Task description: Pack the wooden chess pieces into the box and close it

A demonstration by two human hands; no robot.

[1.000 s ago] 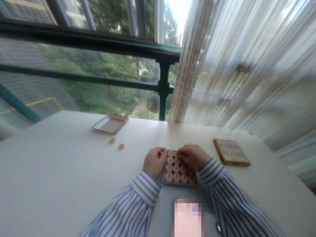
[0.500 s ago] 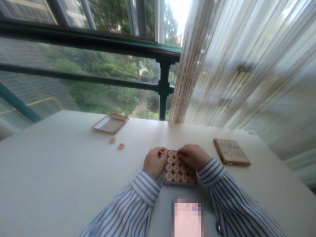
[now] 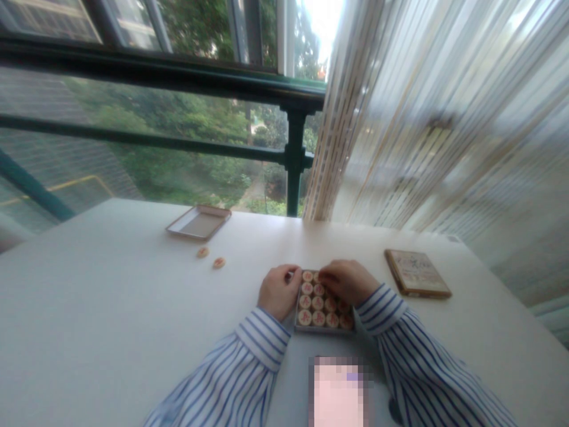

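Hardly anything had moved since the earlier frames; both hands kept their places. Nearest, a pixelated pink patch [image 3: 338,391] filled the bottom edge, between two striped sleeves [image 3: 235,367]. Just beyond it, the shallow box [image 3: 324,330] sat on the white worktop [image 3: 133,308], holding round pieces [image 3: 318,319] with red characters, four along its near row. The left hand [image 3: 278,292] was curled against the box's left side; whether it gripped the rim I could not tell. The right hand [image 3: 351,281] bent over the far right part, fingertips down at the pieces and hiding several; its grip could not be made out. Well to the right lay a flat case [image 3: 418,274]. Farther left were two loose discs [image 3: 219,262], then an open tray [image 3: 198,222]. Beyond stood a string curtain [image 3: 427,118], a green railing [image 3: 178,77] and trees [image 3: 200,118].
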